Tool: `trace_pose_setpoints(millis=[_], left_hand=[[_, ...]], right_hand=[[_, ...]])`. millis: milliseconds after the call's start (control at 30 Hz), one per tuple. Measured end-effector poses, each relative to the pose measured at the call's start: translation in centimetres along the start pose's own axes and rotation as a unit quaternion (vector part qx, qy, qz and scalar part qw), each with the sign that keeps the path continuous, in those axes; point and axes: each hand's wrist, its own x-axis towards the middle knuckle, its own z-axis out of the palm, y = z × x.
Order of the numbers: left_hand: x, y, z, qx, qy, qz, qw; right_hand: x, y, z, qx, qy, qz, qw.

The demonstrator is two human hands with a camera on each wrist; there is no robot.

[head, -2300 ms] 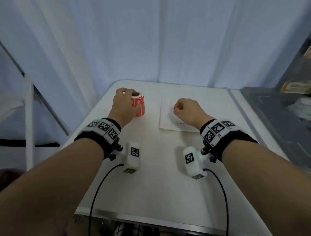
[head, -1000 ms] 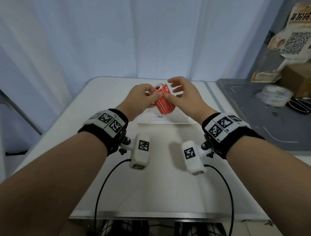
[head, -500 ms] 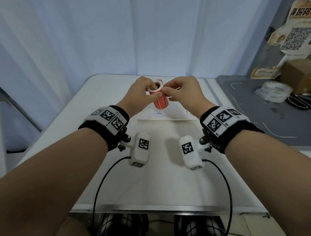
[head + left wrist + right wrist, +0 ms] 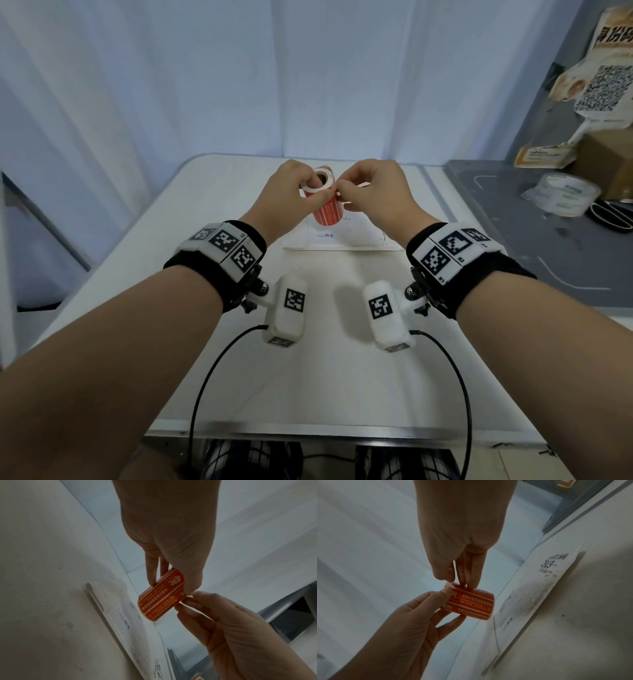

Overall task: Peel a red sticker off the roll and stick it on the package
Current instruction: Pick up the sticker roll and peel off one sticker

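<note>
My left hand (image 4: 317,187) grips the red sticker roll (image 4: 327,209) and holds it tilted in the air above the white package (image 4: 346,238), which lies flat on the table. My right hand (image 4: 340,194) pinches the edge of the outermost red sticker at the roll's upper side. In the left wrist view the roll (image 4: 161,597) sits between my left fingers (image 4: 151,574) and thumb, with the right fingertips (image 4: 190,599) at its corner. The right wrist view shows the right fingers (image 4: 464,578) pinching at the roll (image 4: 471,602) over the package (image 4: 530,595).
The white table (image 4: 325,377) ends at a metal front edge (image 4: 342,433). To the right lies a grey surface (image 4: 513,246) with clear tape rolls (image 4: 565,198), scissors (image 4: 613,217) and a cardboard box (image 4: 606,164). White curtains hang behind.
My left hand lifted the roll from the table's left side and brought it over the package. My right hand left the package and now pinches the roll's sticker edge.
</note>
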Motion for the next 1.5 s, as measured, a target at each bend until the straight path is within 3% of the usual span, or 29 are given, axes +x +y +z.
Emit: trace_pose_setpoints(millis=[167,367,700,933,1067,1233,1500], left_hand=[[0.2,-0.2,-0.6,-0.111,0.002,-0.072,0.991],[0.2,-0.1,-1.2,-0.275,0.012,-0.151,0.949],[0.4,-1.2,-2.0,-0.281,0.070,-0.189,0.938],[0.7,-2.2,-3.6,-0.180,0.120,-0.181,0.959],[1.5,-3.8,-5.3,0.024,0.131,-0.132,0.982],[2.8,-6.5,-6.6,0.183,0.098,-0.127,0.970],[4.6,-9.6,-6.6,0.223,0.049,-0.160,0.960]], right_hand=[[0.0,-0.4,-0.3,0.086,-0.013,0.036,0.996],[0.2,-0.5,-0.8,0.180,0.015,0.077,0.981],[0.5,0.5,-1.5,0.229,0.088,0.111,0.963],[0.8,0.9,-1.5,0.232,0.118,0.112,0.959],[1.3,0.9,-0.8,0.218,0.097,0.113,0.964],[2.7,1.5,1.3,0.203,0.068,0.132,0.968],[5.2,2.2,4.7,0.179,0.044,0.153,0.971]])
